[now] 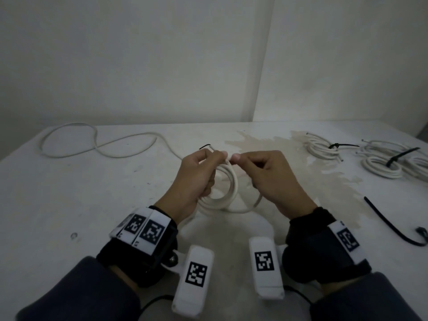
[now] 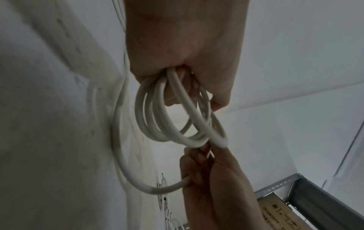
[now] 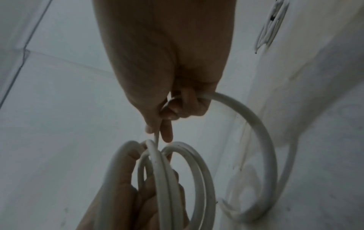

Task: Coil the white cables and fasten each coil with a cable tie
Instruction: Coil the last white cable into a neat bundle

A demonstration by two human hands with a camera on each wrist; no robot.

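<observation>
- My left hand (image 1: 196,174), at the centre of the head view, was closed around the coil (image 1: 228,188) of white cable, several turns gathered in its curled fingers (image 2: 177,96).
- My right hand (image 1: 271,179), just right of it, was closed on the free run of the same cable: thumb and forefinger pinched it next to the top of the coil, and the lower fingers (image 3: 187,105) curled round it further along.
- From the right hand the cable swept down in one wide loose loop (image 3: 262,140) toward the table (image 1: 92,216); in my judgement this was the last turn, not yet laid onto the coil.
- A short black tip (image 1: 205,146) showed just above my left knuckles; I could not tell whether it was a cable tie or a bared conductor.
- To do this step well, I judged that the loose loop should be brought up to match the size of the gathered turns, without twist, and passed under the left fingers before the right hand lets go.
- The left grip should be kept firm at one point, as the stiff turns were likely to spring apart.
- A spare black cable tie (image 1: 389,225) lay at the right edge of the head view; two tied bundles (image 1: 324,147) (image 1: 391,163) lay at upper right, and an uncoiled cable (image 1: 99,142) at upper left.
</observation>
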